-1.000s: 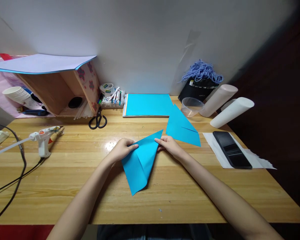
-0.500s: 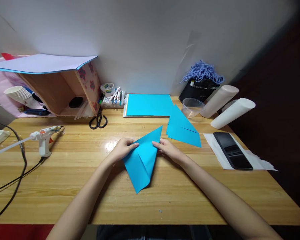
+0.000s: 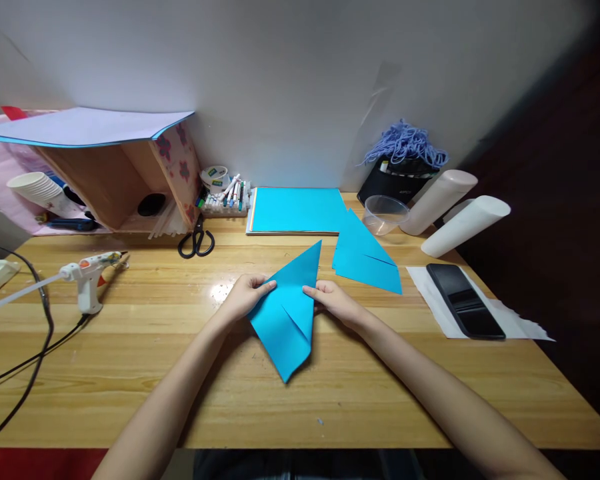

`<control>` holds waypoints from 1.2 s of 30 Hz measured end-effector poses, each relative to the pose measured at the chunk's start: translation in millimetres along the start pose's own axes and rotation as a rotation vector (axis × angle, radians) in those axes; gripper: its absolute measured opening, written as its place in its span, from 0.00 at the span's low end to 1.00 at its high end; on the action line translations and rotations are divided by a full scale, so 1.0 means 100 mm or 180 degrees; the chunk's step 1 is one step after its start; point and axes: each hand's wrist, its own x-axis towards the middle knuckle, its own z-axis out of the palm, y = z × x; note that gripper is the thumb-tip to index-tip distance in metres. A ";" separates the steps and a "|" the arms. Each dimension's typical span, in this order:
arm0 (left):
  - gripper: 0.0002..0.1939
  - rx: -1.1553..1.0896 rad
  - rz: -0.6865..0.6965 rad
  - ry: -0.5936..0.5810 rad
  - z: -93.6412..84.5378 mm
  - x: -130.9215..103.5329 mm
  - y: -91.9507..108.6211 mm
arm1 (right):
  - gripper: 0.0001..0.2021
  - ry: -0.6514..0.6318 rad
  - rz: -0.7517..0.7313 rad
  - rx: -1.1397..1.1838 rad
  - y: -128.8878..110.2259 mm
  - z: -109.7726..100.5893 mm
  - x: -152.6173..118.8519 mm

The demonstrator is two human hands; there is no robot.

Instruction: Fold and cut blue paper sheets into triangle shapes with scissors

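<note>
Between my hands is a piece of blue paper point(image 3: 283, 313), raised a little off the table, with a slit or crease running diagonally across its lower half. My left hand point(image 3: 247, 295) pinches its left edge, thumb on top and fingers underneath. On the opposite edge my right hand point(image 3: 333, 300) grips the same way, its fingers partly hidden behind the sheet. The paper's top corner points up and right, its bottom corner toward me. A second cut blue piece point(image 3: 365, 257) with a similar slit lies just beyond my right hand.
Black scissors point(image 3: 197, 243) and a glue gun point(image 3: 87, 280) lie on the left, cables trailing. Behind are a box point(image 3: 173, 167), markers point(image 3: 230, 197) and a stack of blue sheets point(image 3: 300, 210). To the right are a plastic cup point(image 3: 386, 215), white rolls point(image 3: 465, 227) and a phone point(image 3: 465, 301).
The held paper has turned slightly, its bottom corner swinging to the right and its top corner shifting a bit left and up. Both hands keep their grip and barely move.
</note>
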 end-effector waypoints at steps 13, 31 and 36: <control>0.21 -0.0099 0.0030 0.0301 -0.01 0.04 -0.10 | 0.21 0.0116 0.0145 0.0004 -0.04 0.01 -0.03; 0.22 -0.0326 -0.0053 0.0689 -0.01 0.05 -0.05 | 0.18 -0.0469 0.0147 0.0008 -0.03 0.01 -0.06; 0.22 -0.0313 -0.0056 0.0748 -0.02 0.05 -0.06 | 0.18 -0.0409 0.0101 -0.0011 -0.04 0.01 -0.08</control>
